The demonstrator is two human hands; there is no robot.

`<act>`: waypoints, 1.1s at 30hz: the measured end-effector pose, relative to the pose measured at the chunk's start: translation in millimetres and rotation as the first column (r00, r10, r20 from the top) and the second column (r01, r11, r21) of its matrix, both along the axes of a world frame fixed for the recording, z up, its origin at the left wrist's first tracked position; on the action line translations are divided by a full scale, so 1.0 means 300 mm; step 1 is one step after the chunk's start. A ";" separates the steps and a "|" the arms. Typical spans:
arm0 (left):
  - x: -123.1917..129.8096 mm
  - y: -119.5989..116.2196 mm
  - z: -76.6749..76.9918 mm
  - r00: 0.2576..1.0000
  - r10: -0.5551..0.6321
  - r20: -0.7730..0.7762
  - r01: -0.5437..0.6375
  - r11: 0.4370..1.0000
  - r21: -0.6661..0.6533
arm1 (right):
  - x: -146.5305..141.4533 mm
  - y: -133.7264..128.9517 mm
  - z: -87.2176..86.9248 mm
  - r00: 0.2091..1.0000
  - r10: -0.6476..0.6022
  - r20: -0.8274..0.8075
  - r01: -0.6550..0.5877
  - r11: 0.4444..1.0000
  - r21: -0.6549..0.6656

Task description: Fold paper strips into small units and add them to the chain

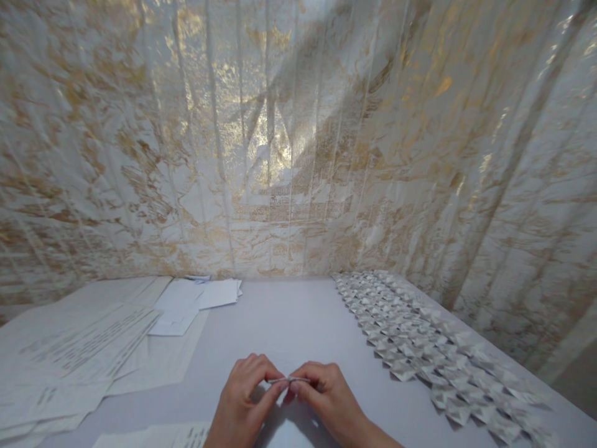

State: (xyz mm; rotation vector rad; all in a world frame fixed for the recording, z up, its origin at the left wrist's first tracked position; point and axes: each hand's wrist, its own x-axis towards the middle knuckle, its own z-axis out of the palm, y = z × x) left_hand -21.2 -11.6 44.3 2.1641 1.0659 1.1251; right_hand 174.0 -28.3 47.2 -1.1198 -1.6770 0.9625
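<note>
Close to the table's near edge, my left hand (252,392) and my right hand (324,393) meet, thumbs and forefingers pinched. Between them is a small folded piece of paper (290,378), seen as a thin pale strip held edge-on. Both hands grip it, one from each side, just above the table (270,323). My fingers cover most of its shape. To the right, several rows of folded paper pieces (410,336) with pointed tips stand closely packed.
Large printed sheets (93,348) overlap on the left. White paper pieces (191,305) lie on them toward the back. Another printed sheet (158,435) lies at the near edge, by my left wrist. A white and gold curtain (289,143) hangs behind the table.
</note>
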 end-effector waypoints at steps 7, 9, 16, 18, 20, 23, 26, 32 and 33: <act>0.028 -0.015 0.027 0.991 0.038 0.125 -0.010 0.977 -0.215 | -0.008 0.005 -0.007 0.989 0.030 -0.144 -0.045 0.993 -0.107; 0.032 -0.010 0.029 0.990 0.035 0.139 0.003 0.964 -0.266 | -0.003 0.012 -0.016 0.987 0.051 -0.150 -0.069 0.991 -0.115; 0.032 0.001 0.030 0.988 0.033 0.149 0.017 0.948 -0.318 | 0.018 0.034 -0.026 0.982 0.129 -0.135 -0.145 0.983 -0.114; 0.027 0.003 0.028 0.990 0.025 0.138 0.019 0.951 -0.308 | 0.024 0.038 -0.027 0.984 0.133 -0.116 -0.147 0.982 -0.118; 0.018 0.007 0.020 0.993 0.013 0.120 0.022 0.959 -0.282 | 0.032 0.042 -0.026 0.988 0.131 -0.086 -0.140 0.984 -0.111; 0.002 0.014 -0.003 0.998 0.038 0.057 -0.026 0.981 -0.192 | 0.042 0.047 -0.022 0.998 0.066 -0.014 -0.067 0.994 -0.088; -0.004 0.016 -0.025 0.997 0.079 -0.027 -0.081 0.991 -0.107 | 0.043 0.044 -0.018 0.997 -0.013 0.076 0.015 1.000 -0.026; 0.014 -0.005 -0.032 0.991 0.061 -0.118 -0.071 0.994 -0.078 | 0.024 0.023 -0.014 0.984 -0.044 0.173 0.036 0.998 0.046; 0.019 -0.009 -0.033 0.989 0.076 -0.123 -0.087 0.993 -0.085 | 0.020 0.019 -0.011 0.978 -0.045 0.204 0.034 0.998 0.056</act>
